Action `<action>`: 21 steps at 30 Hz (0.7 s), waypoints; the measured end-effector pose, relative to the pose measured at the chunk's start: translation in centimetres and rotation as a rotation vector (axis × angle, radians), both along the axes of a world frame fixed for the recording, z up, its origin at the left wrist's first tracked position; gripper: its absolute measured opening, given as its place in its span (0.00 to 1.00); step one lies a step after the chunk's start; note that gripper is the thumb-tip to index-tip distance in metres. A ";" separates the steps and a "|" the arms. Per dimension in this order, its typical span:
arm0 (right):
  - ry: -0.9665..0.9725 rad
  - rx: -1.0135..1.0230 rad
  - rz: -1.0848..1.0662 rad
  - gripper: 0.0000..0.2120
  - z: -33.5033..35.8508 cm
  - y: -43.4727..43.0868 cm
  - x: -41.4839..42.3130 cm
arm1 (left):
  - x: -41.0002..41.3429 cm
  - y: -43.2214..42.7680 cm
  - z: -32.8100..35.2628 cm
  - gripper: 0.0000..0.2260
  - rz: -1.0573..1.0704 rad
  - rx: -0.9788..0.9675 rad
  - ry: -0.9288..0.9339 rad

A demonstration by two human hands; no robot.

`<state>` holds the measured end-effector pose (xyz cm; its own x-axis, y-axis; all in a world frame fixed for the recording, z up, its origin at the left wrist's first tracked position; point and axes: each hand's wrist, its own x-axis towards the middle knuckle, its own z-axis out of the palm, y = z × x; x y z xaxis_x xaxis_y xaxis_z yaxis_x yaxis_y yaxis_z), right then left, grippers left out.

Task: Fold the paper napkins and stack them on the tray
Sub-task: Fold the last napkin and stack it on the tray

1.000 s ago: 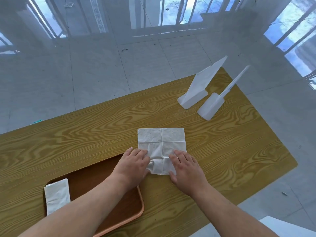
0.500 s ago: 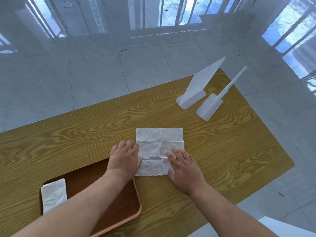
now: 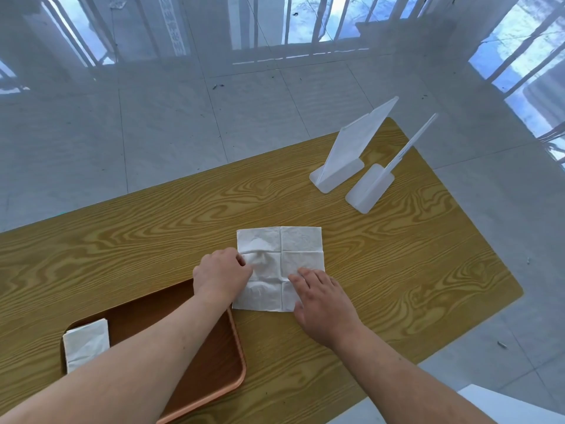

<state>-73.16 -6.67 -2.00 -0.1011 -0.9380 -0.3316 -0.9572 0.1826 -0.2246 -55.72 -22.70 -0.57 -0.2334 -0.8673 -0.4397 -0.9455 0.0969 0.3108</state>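
An unfolded white paper napkin [image 3: 301,249] with crease lines lies flat on the wooden table [image 3: 397,270]. My left hand [image 3: 221,275] pinches the napkin's left edge, which is slightly lifted and wrinkled. My right hand [image 3: 324,304] lies flat with spread fingers on the napkin's lower right corner. An orange-brown tray [image 3: 214,356] sits at the front left, partly under my left forearm. One folded napkin [image 3: 87,342] rests in the tray's left end.
Two white plastic stands [image 3: 345,166] [image 3: 371,188] sit at the table's far right. The table's right edge drops to a tiled floor. A white object [image 3: 513,405] shows at the bottom right corner.
My left hand went from lying flat on the lower left of the napkin to gripping its left edge higher up. The napkin's left side is now wrinkled. My right hand stayed in place.
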 end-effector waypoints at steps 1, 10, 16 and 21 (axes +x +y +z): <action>-0.002 -0.004 -0.001 0.28 0.0 -0.1 0.0 | 0.1 0.2 0.1 0.05 0.024 0.010 0.053; -0.065 -0.045 -0.027 0.27 0.6 -0.3 -0.2 | -0.5 1.4 2.3 0.12 0.098 0.105 0.520; -0.057 -0.136 -0.103 0.24 1.6 -0.2 -1.2 | -3.0 2.6 3.7 0.15 0.078 0.219 0.713; -0.038 -0.213 -0.237 0.18 2.0 0.5 -3.0 | -5.2 3.6 3.9 0.19 -0.094 0.270 0.698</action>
<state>-76.14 -6.21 0.03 -0.3168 -0.9384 -0.1379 -0.8836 0.3448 -0.3169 -60.94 -19.07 3.30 -0.6031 -0.7133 -0.3569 -0.5120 0.0031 0.8590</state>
